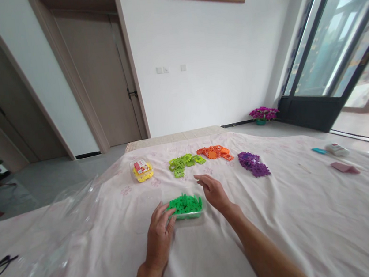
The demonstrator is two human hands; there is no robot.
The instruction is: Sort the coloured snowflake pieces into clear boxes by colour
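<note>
A clear plastic box (188, 216) filled with green snowflake-shaped plastic pieces (185, 203) sits on the cloth in front of me. My left hand (161, 223) grips the left end of this box, with its fingers over the rim. Just beyond the box's right side, my right hand (212, 191) is raised with its fingers stretched out and nothing visible in them. The box's transparent lid appears to lie open at the left, though its outline is faint. Farther back are loose piles of lime-green pieces (183, 163), orange pieces (215, 152) and purple pieces (253, 164).
A lidded box of yellow pieces (142, 170) stands back left. Clear plastic sheeting (64, 227) and a black cord (1, 266) lie at the left. On the right are a white packet (337, 150), a blue item (319, 150) and a pink item (345, 167).
</note>
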